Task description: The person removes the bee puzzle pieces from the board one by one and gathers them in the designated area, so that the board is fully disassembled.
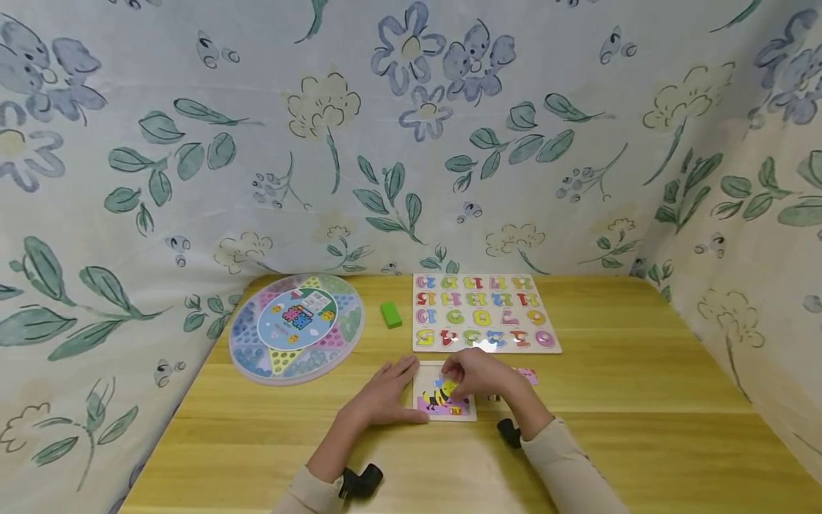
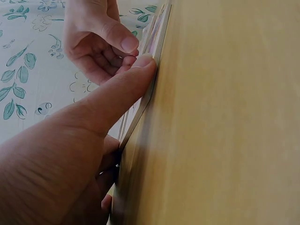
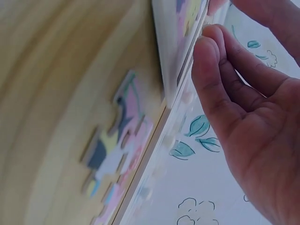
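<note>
The puzzle board [image 1: 440, 400] is patterned with a yellow-and-black bee and pink patches. The white number board [image 1: 491, 308] is covered in multicoloured numerals; the block [image 1: 391, 315] is coloured green. The worktop [image 1: 642, 400] is grained yellow-brown, the white cloth [image 1: 270, 143] printed with blue flowers and green leaves.

Two bare hands close together, the left hand [image 1: 384, 397] spread, the right hand [image 1: 478, 374] bent inward.
Both forearms reach forward from the bottom edge and lean toward each other, pale sleeves [image 1: 570, 465] ending short of the wrists; the left hand lies palm down, fingers pointing forward and nearly straight, its thumb [image 2: 117, 96] stretched out to the right, while the right hand arches with its fingers [image 3: 208, 58] curled and its thumb near their tips, though whether they pinch anything cannot be made out.
</note>
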A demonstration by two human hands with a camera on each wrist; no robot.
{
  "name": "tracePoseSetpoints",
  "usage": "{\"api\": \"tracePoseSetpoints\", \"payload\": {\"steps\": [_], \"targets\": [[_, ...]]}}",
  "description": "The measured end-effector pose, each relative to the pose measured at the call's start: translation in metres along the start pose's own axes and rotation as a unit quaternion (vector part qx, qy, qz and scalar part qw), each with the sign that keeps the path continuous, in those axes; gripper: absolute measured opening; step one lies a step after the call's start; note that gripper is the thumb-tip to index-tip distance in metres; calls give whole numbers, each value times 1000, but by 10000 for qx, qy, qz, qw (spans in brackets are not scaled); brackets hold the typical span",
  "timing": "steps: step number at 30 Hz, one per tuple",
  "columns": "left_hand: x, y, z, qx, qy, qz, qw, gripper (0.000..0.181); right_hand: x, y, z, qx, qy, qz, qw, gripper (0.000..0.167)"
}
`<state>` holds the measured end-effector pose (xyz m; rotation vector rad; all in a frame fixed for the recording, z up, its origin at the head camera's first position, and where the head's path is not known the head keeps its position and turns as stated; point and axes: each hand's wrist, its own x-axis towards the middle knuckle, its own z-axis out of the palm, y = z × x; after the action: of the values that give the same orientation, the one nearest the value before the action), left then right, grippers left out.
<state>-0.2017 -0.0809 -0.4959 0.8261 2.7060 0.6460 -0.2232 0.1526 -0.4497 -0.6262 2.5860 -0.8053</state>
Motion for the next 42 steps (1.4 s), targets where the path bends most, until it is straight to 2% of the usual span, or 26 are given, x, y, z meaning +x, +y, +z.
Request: {"api": "tracePoseSetpoints", "payload": {"steps": [6, 11, 21, 29, 42], "targets": [[0, 1, 2, -29, -1, 41, 10000, 104, 3, -5, 5, -200, -77, 166, 9996, 39], [1, 0, 3, 35, -18, -6, 10000, 104, 2, -6, 7, -368, 9, 200, 9991, 39], [2, -1, 3, 22, 20, -6, 10000, 105, 3, -8, 9, -266, 149, 398, 9987, 36], [2, -1, 2, 32, 15, -30, 10000, 105, 2, -6, 10, -38, 246, 243, 9994, 38], [1, 0, 1, 9, -14, -62, 10000, 105, 4, -5, 10, -144, 255, 151, 9995, 35]]}}
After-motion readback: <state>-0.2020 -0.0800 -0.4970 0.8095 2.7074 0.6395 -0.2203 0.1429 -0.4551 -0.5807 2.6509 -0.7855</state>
